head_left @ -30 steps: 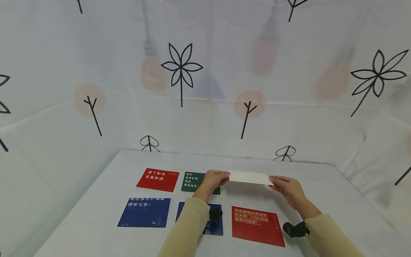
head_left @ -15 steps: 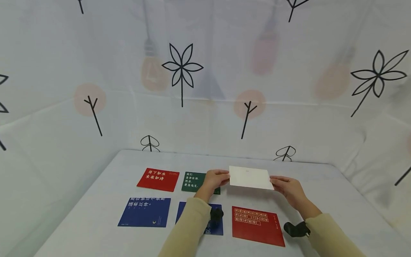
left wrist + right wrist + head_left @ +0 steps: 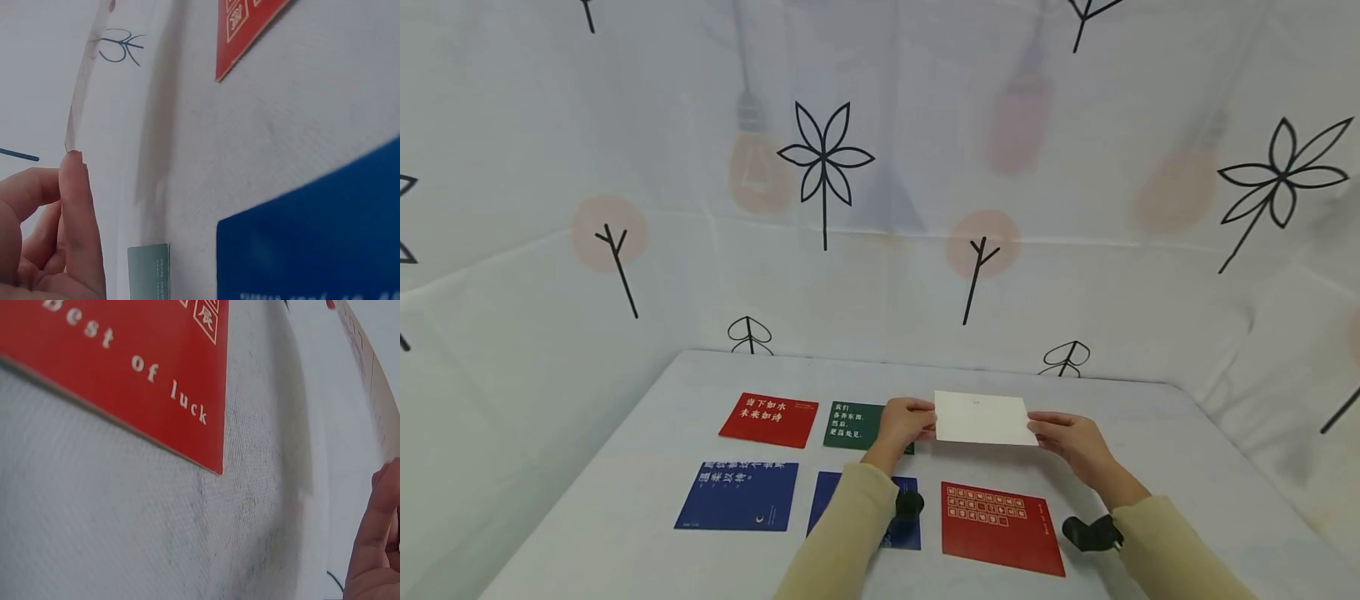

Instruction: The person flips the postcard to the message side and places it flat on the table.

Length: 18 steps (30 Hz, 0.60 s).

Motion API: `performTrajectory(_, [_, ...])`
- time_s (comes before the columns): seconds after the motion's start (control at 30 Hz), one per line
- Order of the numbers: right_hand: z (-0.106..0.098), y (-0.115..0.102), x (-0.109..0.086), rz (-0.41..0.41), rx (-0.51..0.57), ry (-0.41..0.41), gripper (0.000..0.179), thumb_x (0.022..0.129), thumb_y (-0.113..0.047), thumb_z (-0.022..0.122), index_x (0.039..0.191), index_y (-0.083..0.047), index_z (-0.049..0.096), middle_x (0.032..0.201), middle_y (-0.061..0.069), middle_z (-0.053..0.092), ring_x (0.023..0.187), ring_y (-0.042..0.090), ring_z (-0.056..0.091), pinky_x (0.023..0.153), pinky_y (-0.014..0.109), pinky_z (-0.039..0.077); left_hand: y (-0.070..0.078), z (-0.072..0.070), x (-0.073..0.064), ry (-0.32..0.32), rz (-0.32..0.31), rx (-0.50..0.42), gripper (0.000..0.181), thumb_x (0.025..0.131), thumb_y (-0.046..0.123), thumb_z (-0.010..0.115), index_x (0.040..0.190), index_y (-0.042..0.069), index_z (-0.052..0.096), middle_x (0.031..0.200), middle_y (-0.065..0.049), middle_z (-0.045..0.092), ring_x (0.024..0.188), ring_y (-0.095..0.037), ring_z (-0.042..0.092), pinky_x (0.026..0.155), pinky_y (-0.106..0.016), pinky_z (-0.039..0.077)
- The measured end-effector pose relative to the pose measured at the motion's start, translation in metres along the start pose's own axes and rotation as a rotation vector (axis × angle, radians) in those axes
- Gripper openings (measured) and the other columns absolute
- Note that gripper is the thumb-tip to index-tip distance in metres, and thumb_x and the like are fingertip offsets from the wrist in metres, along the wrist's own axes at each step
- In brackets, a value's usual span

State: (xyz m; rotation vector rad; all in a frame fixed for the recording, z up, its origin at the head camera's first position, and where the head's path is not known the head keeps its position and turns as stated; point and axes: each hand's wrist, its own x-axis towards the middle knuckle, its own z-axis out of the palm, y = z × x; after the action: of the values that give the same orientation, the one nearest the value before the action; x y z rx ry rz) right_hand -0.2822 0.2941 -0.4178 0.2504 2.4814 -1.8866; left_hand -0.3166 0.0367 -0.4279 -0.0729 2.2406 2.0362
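Observation:
A white card (image 3: pixel 983 419) is held up above the far part of the table, tilted so its pale face shows in the head view. My left hand (image 3: pixel 902 423) pinches its left edge between thumb and fingers. At the opposite edge my right hand (image 3: pixel 1071 442) pinches it the same way. Seen from the left wrist, the card (image 3: pixel 74 119) is a thin sliver above the fingertips (image 3: pixel 74 181). In the right wrist view faint print shows on the card's other side (image 3: pixel 369 369). A green card (image 3: pixel 852 425) lies partly hidden behind my left hand.
On the white table (image 3: pixel 625 500) lie a red card (image 3: pixel 767 419) at the back left and a blue card (image 3: pixel 737 497) before it. Another blue card (image 3: pixel 824 492) is partly covered by my left sleeve. A "Best of luck" red card (image 3: pixel 1000 533) lies nearest my right forearm.
The white card has been tipped from nearly edge-on to showing its broad pale face, and its top edge has dipped slightly since. Both hands keep their grip; the cards on the table stay put.

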Motion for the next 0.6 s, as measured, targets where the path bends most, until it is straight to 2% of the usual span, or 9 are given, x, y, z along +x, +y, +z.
performTrajectory(0.23, [0.000,0.004,0.000,0.005,-0.051,0.001,0.051,0.089,-0.021,0.065,0.126,0.012,0.049,0.121,0.024,0.054,0.084,0.014,0.059,0.073,0.024,0.053,-0.002,0.005,0.000,0.025,0.015,0.083,0.014,0.082,0.003,0.068,0.097,0.001,0.069,0.077,-0.005,0.063,0.061,-0.013,0.062,0.055,-0.024,0.054])
performTrajectory(0.4, [0.000,0.008,0.000,0.006,-0.095,-0.002,0.050,0.089,-0.020,0.064,0.125,0.011,0.050,0.119,0.024,0.056,0.086,0.016,0.060,0.074,0.026,0.053,-0.005,0.008,0.002,0.039,-0.006,0.126,0.016,0.079,0.000,0.070,0.095,0.002,0.069,0.075,-0.004,0.061,0.059,-0.013,0.061,0.053,-0.023,0.053])
performTrajectory(0.6, [0.002,0.011,0.002,0.025,-0.107,0.002,0.049,0.088,-0.019,0.065,0.124,0.011,0.051,0.117,0.025,0.057,0.085,0.016,0.062,0.074,0.027,0.054,-0.005,0.009,-0.001,0.056,0.026,0.195,0.019,0.075,-0.004,0.071,0.093,0.002,0.068,0.074,-0.002,0.061,0.058,-0.012,0.059,0.051,-0.022,0.052])
